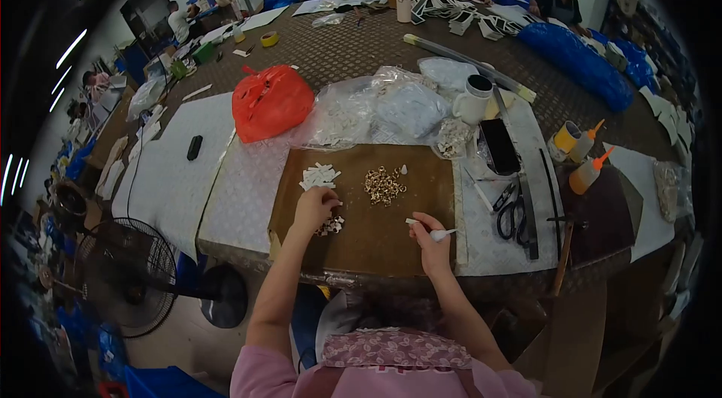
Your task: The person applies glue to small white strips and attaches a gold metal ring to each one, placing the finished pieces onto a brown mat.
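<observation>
My left hand is closed in a pinch over the brown board; what its fingertips hold is too small to make out. Just beyond it lies a pile of short white strips. Below its fingers is a small heap of white and gold pieces. My right hand grips a small white squeeze bottle, its thin nozzle pointing right. A short white strip sticks out from that hand's fingertips. Between the hands, farther back, is a heap of small gold-coloured metal pieces.
A red plastic bag and clear bags stand behind the board. On the right are a white mug, a black phone, scissors, a hammer and orange-tipped bottles. A fan stands left. Other people sit across the table.
</observation>
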The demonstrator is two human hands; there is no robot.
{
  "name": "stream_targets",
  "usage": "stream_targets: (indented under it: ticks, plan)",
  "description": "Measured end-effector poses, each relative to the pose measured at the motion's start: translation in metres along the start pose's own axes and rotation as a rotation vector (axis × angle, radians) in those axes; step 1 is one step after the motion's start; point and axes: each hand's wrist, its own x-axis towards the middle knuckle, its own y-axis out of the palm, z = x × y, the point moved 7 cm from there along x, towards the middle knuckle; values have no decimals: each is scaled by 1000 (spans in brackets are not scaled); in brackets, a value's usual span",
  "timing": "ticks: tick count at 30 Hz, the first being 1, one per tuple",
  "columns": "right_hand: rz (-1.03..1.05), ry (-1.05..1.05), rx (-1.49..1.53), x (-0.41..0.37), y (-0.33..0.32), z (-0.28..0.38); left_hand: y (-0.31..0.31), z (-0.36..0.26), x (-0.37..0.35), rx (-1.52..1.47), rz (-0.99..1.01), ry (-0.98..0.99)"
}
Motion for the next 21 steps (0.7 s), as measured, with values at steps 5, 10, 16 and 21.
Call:
stream_targets:
  ticks: [5,10,16,21]
  plan:
    - [12,8,3,-1,0,3,2,-12,5,18,-287,71]
    - [26,-50,-36,1,-3,1,46,-67,-8,32,-123,195]
    - [14,-36,-26,-1,-3,2,58,-68,-8,108,-134,95]
    - [6,1,1,-1,-2,2,53,-53,-7,-217,-63,-133]
